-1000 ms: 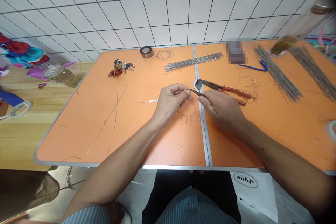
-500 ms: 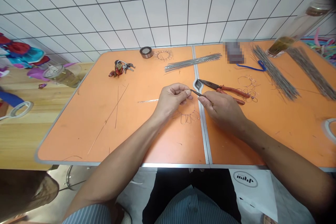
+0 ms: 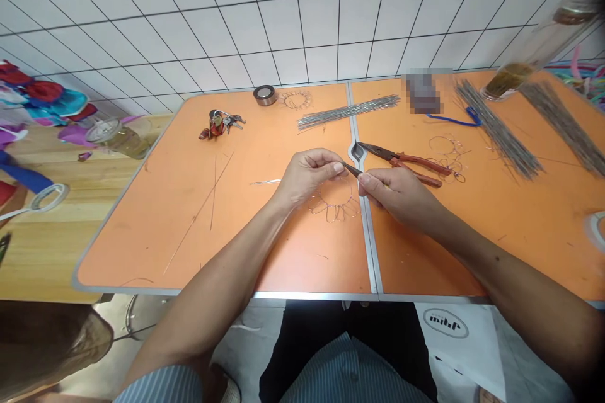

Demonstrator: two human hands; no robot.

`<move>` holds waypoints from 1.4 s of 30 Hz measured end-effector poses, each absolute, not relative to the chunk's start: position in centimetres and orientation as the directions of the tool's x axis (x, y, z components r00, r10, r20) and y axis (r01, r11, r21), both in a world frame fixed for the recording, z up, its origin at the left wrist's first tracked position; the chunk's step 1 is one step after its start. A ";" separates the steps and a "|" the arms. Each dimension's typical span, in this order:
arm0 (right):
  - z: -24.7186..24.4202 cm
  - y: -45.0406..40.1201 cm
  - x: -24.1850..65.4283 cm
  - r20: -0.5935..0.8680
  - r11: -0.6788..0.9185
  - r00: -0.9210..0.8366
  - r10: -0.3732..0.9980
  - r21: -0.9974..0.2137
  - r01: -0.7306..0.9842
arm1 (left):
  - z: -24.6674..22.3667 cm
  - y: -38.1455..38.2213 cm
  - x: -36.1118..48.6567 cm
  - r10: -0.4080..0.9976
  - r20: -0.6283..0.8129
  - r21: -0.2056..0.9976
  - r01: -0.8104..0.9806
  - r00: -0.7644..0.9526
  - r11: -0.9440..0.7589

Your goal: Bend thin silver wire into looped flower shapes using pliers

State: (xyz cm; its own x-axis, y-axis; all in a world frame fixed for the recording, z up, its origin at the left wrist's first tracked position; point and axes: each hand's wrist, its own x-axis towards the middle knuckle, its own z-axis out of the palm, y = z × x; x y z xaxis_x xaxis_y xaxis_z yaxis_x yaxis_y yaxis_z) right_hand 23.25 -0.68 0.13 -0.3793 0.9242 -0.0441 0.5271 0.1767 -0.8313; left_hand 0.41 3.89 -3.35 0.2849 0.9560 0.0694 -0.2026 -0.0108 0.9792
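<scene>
My left hand (image 3: 312, 177) is closed in a pinch, thumb against forefinger, at the near end of a thin copper-coloured wire ring (image 3: 336, 206) with petal-like loops. The ring's upper part is hidden behind my fingers. In my right hand (image 3: 394, 192), closed around it, is a slim dark pointed tool (image 3: 351, 169); its tip meets the left fingertips. Its full shape is covered by the hand. Just beyond my right hand lie long-nose pliers (image 3: 401, 162) with red handles, jaws spread apart. Silvery wires (image 3: 265, 182) stick out left of my left hand.
On the orange folding table (image 3: 155, 227) lie keys (image 3: 222, 124), a tape roll (image 3: 265, 95), a finished-looking wire ring (image 3: 295, 99) and bundles of straight wires (image 3: 350, 111). A glass bottle (image 3: 510, 80) stands back right. Loose wires (image 3: 201, 211) lie left.
The view has shifted slightly. My right hand has turned a little around the dark tool, while my left hand keeps nearly the same place and pinch.
</scene>
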 end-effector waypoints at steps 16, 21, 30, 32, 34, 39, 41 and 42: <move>-0.4 -0.5 23.4 -0.297 -0.251 -0.500 0.814 -0.955 0.159 | -3.3 3.8 0.4 0.942 0.094 0.967 -0.254 0.322 -0.010; 0.4 -0.5 23.3 -0.332 -0.291 -0.504 0.797 -0.943 0.160 | -3.4 3.8 0.6 0.949 0.103 0.962 -0.273 0.298 -0.019; 1.0 0.3 23.4 -0.286 -0.224 -0.510 0.811 -0.958 0.181 | -2.3 3.6 0.2 0.965 0.076 0.981 -0.191 0.250 -0.028; 1.2 0.4 23.6 -0.256 -0.185 -0.512 0.820 -0.965 0.187 | -2.0 3.5 0.1 0.973 0.059 0.979 -0.205 0.222 -0.013; 1.3 0.5 23.8 -0.243 -0.160 -0.474 0.846 -0.965 0.210 | -1.9 3.3 0.1 0.977 0.022 0.972 -0.231 0.211 0.028; 0.8 0.8 24.0 -0.228 -0.100 -0.371 0.900 -0.937 0.334 | -1.5 2.8 0.5 0.971 -0.029 0.966 -0.242 0.238 0.088; 0.5 0.8 24.0 -0.212 -0.067 -0.382 0.900 -0.931 0.360 | -1.3 2.6 0.7 0.970 -0.021 0.968 -0.237 0.242 0.080; 0.4 0.8 24.0 -0.204 -0.051 -0.385 0.900 -0.927 0.371 | -1.2 2.6 0.8 0.971 -0.014 0.970 -0.232 0.240 0.071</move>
